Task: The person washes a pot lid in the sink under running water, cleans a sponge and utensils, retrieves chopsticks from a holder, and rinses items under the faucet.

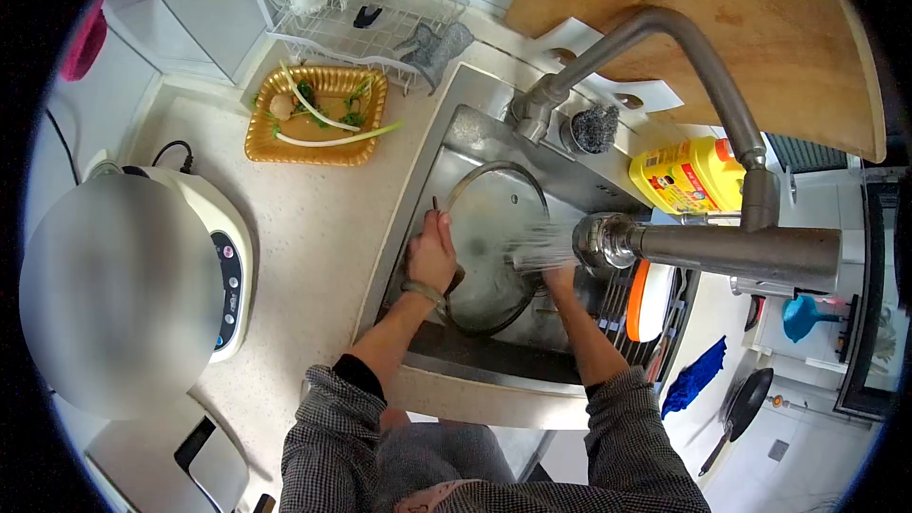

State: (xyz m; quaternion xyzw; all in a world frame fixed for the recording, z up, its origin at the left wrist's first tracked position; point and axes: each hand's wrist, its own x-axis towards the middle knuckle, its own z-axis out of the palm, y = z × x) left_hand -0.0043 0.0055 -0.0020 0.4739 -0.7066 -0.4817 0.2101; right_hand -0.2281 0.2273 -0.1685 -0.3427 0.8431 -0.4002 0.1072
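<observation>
Left hand grips the glass lid by its rim, toward the sink's left edge; right hand is opposite, its hold unclear behind water spray.

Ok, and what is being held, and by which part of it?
The left hand holds the glass lid by its left rim. The right hand is near the opposite side, but water spray partly hides it; its grip cannot be told.

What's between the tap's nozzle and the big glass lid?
A spray of water, between the nozzle and the glass lid; the head view shows it.
</observation>
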